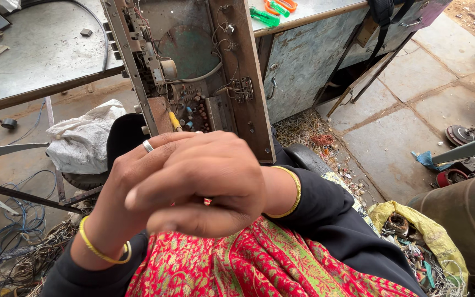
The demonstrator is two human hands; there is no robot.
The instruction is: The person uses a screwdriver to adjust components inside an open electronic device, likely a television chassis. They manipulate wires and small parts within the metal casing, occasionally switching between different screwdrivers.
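Observation:
My two hands are pressed together close to the camera, above my lap. My right hand [210,187] lies on top with its fingers curled over my left hand [138,165], which wears a silver ring. Both wrists carry yellow bangles. Just behind my hands stands an opened electronics chassis [193,71] with a wooden side panel, a circuit board and loose wires. A yellow-handled tool [175,121] pokes up from behind my fingers against the board. Whether a hand holds it is hidden.
A red patterned cloth [259,264] covers my lap. A metal table [39,49] stands behind to the left, and a metal cabinet [303,60] to the right carries green and orange tools [273,11]. Scrap wires [17,247], a white sack [83,137] and a rusty drum [468,220] surround me.

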